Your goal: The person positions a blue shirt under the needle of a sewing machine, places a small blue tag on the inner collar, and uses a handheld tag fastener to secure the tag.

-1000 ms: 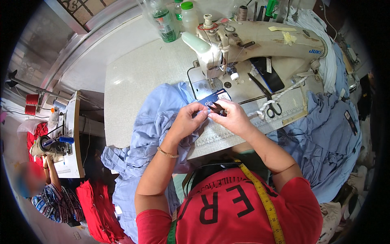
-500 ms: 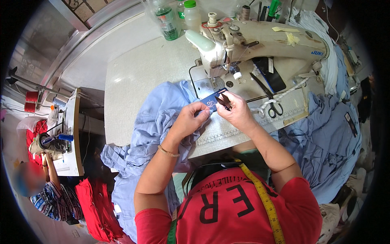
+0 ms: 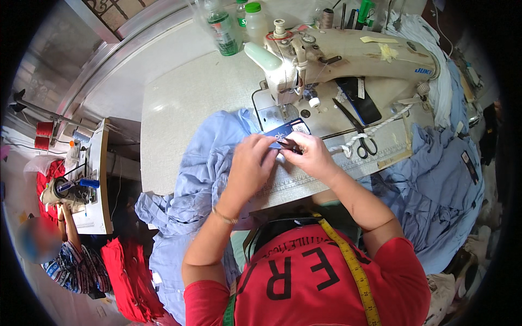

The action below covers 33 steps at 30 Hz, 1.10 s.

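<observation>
In front of the sewing machine, my two hands meet over a dark blue tag with white marks. My right hand is closed around small dark thread snips, their tips close to my left fingers. My left hand is closed at the tag's lower left edge, thumb and fingers together; its fingertips partly cover what they pinch. Beside and under my left wrist lies bunched light blue cloth on the table.
Black-handled scissors, a dark phone and a white twisted cord lie to the right. More blue cloth hangs there. Bottles stand behind. At far left, another person sits by a second machine.
My left hand has moved slightly up and turned over the tag's lower edge. The snips have tilted down toward my left fingers, and more of the tag shows above my right hand.
</observation>
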Available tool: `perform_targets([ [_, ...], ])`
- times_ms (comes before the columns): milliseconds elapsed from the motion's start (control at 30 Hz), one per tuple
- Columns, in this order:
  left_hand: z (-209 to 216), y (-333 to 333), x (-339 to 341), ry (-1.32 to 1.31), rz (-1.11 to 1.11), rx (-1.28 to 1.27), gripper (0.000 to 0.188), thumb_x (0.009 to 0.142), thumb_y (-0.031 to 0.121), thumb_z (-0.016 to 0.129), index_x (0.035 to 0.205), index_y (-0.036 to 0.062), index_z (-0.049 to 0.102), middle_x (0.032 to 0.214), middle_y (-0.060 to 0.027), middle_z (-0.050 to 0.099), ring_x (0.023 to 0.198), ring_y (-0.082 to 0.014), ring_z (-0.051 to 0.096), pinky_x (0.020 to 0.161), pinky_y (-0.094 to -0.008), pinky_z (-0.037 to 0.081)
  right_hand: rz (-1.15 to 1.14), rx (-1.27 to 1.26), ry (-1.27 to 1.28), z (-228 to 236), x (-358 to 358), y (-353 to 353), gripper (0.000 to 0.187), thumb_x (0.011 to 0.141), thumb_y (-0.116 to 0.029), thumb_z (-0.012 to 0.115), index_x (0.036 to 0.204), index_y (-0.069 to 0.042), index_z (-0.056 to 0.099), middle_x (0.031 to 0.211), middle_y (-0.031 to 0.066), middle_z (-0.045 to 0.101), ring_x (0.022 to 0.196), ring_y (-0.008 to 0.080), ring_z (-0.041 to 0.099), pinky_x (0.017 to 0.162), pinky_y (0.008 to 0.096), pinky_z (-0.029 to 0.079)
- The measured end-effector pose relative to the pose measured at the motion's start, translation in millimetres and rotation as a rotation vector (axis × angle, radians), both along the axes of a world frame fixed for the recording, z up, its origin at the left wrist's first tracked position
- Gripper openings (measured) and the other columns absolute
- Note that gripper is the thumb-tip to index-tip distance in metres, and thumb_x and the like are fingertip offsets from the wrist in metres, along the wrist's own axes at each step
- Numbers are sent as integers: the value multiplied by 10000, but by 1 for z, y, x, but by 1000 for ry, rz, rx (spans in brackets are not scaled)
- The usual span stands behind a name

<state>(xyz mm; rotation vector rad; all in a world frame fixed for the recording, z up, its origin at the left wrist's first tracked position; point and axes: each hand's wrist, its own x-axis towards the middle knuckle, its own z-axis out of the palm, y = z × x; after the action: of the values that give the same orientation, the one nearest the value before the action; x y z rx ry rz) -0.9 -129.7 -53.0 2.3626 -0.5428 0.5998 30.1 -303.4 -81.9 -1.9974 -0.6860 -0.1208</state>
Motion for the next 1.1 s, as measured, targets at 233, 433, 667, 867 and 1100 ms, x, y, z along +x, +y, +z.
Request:
perform_targets([
  [233,-18,-18,-47,577,-6,-717,181,904,155,530,912,-15,592,787,-28,579,695,-101,492,650,-241,410,-26,-67,-632,-2,-8,2,199,658,-91,658,837,-117,573,794,12,589,641,191,581,576,298,446],
  [433,-45,-5,-29,736,-60,-1169,160,900,130,537,797,17,584,807,-44,618,768,-95,576,719,-247,468,-6,-145,-758,1,-16,6,241,648,-70,659,872,-126,589,854,5,611,652,172,598,555,283,453],
  [667,-46,-10,-28,718,-43,-1278,179,905,134,527,805,2,595,799,-49,626,742,-94,566,686,-232,454,-36,-19,-208,2,-23,0,145,818,-174,592,916,-72,560,840,99,607,710,294,604,605,369,470],
  [867,-49,-13,-27,693,-29,-1226,226,917,185,526,809,4,609,771,-20,619,674,-60,517,636,-209,420,40,-68,58,13,-28,-8,169,845,-159,565,951,-29,549,795,157,599,727,336,596,614,381,460],
  [1100,-47,-12,-29,669,-24,-1153,228,920,193,528,811,9,606,763,-8,612,681,-52,505,637,-204,411,22,-119,80,16,-29,-5,172,843,-191,558,957,-62,554,811,159,613,749,359,594,622,426,468],
])
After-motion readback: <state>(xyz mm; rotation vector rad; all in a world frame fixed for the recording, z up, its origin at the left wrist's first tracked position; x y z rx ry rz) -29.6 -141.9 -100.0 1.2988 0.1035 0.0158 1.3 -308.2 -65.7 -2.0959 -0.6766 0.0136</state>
